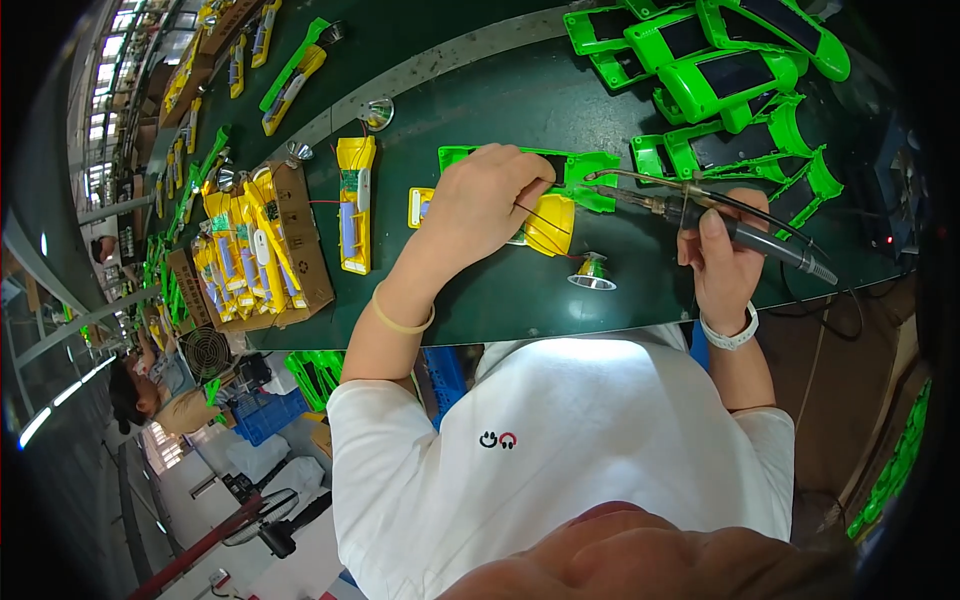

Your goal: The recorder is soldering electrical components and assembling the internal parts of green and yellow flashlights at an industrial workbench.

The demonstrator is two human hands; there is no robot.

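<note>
My right hand [722, 255] grips a soldering iron [750, 238] with a thin curved metal tube along it. Its tip points left, at the end of a green plastic casing [594, 172]. Over that casing lies my left hand [485, 205], its fingers curled and pinched on a thin wire [537, 215]. Below, partly covered by the left hand, is a yellow lamp housing [552, 228]. Beside it on the bench rests a shiny cone-shaped reflector [592, 273]. What lies directly under my left palm is hidden.
Left of my hands lies another yellow housing [355, 205] with a battery, near a loose reflector [377, 113]. A cardboard box [300, 235] holds several yellow housings. Green casings [725, 75] are piled at the far right. A person [165, 390] sits farther left.
</note>
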